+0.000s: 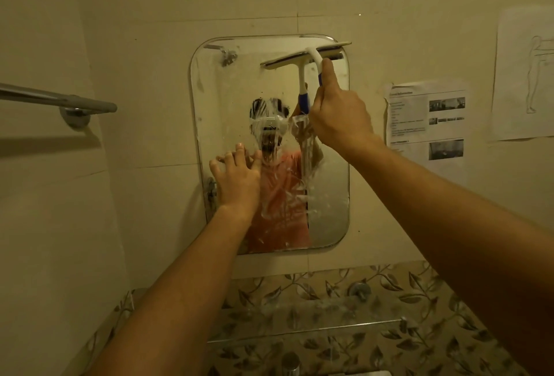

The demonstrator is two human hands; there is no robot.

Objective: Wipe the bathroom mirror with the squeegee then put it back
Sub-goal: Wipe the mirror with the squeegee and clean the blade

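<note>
Nearest, right hand curled round the handle of the squeegee, blade pressed to the mirror at one o'clock, likely to start a downward pull. Farther, left hand spread flat at eight o'clock, seemingly bracing it.

Dim yellowish light, soft focus throughout, wide-angle bending at edges

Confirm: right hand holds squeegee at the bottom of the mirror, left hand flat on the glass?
Wrong on position: head view shows the squeegee at the top of the mirror, not the bottom; right hand grips it, left hand flat on the mirror.
</note>
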